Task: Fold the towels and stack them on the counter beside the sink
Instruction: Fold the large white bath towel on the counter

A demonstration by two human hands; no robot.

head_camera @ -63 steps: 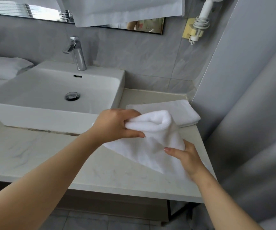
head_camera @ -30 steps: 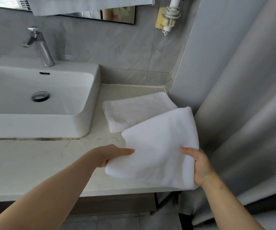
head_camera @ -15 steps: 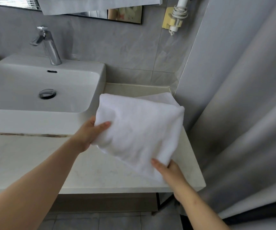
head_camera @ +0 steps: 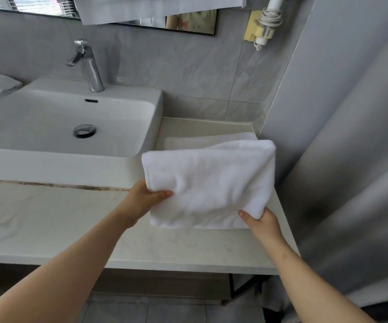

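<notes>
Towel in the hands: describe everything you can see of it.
The towel is white plush terry, folded into a thick rectangle with a rounded fold along its far edge and layered edges at its left end. The left hand grips its near-left corner, the right hand its near-right corner. It is held tilted over the lower towel on the counter, right of the sink; whether the towels touch cannot be told.

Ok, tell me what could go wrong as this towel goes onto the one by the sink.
1. The left hand and right hand pinch only the near corners of the folded towel, so its layers may sag open.
2. The lower towel shows only behind it; released here, the stack would likely sit crooked.
3. Its right side is close to the counter end and could slip off.
</notes>
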